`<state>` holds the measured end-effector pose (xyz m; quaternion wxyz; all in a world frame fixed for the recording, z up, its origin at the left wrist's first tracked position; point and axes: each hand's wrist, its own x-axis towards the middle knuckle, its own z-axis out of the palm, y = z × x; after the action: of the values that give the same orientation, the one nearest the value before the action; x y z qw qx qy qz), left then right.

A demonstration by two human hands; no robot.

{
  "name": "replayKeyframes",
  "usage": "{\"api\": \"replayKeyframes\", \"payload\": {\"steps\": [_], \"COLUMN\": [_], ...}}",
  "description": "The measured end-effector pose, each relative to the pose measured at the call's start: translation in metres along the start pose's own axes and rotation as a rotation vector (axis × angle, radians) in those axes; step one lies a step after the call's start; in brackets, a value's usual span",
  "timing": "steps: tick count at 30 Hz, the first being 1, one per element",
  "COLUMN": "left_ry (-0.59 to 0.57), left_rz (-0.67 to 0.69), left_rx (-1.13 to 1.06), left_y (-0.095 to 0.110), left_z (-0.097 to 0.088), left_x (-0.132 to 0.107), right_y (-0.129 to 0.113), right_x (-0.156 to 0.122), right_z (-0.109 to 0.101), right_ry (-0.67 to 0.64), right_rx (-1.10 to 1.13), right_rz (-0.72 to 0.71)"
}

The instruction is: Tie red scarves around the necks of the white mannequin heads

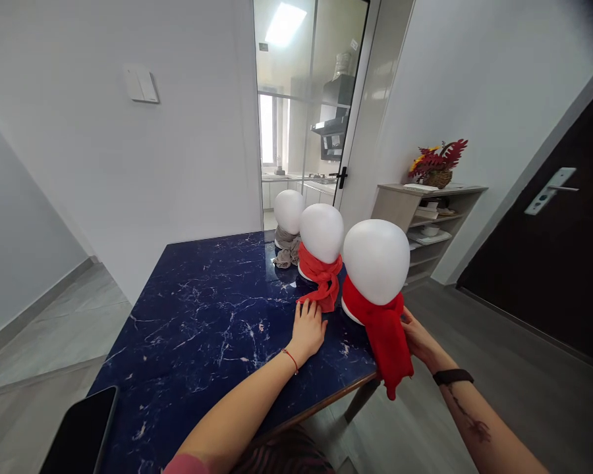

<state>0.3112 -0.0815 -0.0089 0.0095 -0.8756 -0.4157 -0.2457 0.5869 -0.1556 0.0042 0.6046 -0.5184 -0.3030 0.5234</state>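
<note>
My left hand (pixel 309 332) lies flat on the table, its fingers stretched out and their tips at the loose end of a coral-red scarf (pixel 321 270). That scarf is tied round the neck of the middle white mannequin head (pixel 322 230). My right hand (pixel 418 337) is against the edge of a bright red scarf (pixel 388 332), with its fingertips partly hidden behind the cloth. This scarf is wrapped round the nearest white mannequin head (pixel 377 260), and its tail hangs over the table's edge. Furthest back, a third white head (pixel 289 210) wears a grey scarf (pixel 287 245).
The heads stand in a row along the right side of a dark blue marbled table (pixel 202 303). A phone (pixel 82 431) lies at its near left corner. A glass door (pixel 301 118) is behind, and a low shelf (pixel 435 191) with a flower basket (pixel 439 168) stands right.
</note>
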Motion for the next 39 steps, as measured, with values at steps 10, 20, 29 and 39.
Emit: {"api": "replayKeyframes", "payload": {"steps": [10,20,29,39], "left_ry": [-0.065,-0.129,-0.142,-0.15], "left_rz": [0.152,0.114,0.103,0.089], "left_rx": [-0.103,-0.183,-0.227,-0.237], "left_y": [0.015,0.005,0.004,0.003], "left_z": [-0.014,-0.019,-0.02,-0.019], "left_x": [-0.015,-0.028,-0.029,-0.03], "right_y": [-0.005,-0.004,-0.003,-0.004], "right_x": [0.01,0.013,0.007,0.009], "right_z": [-0.005,-0.016,-0.016,-0.02], "right_ry": [-0.014,0.035,-0.042,-0.076], "right_rx": [-0.076,-0.05,-0.117,-0.153], "right_rz": [0.022,0.088,0.069,0.139]}}
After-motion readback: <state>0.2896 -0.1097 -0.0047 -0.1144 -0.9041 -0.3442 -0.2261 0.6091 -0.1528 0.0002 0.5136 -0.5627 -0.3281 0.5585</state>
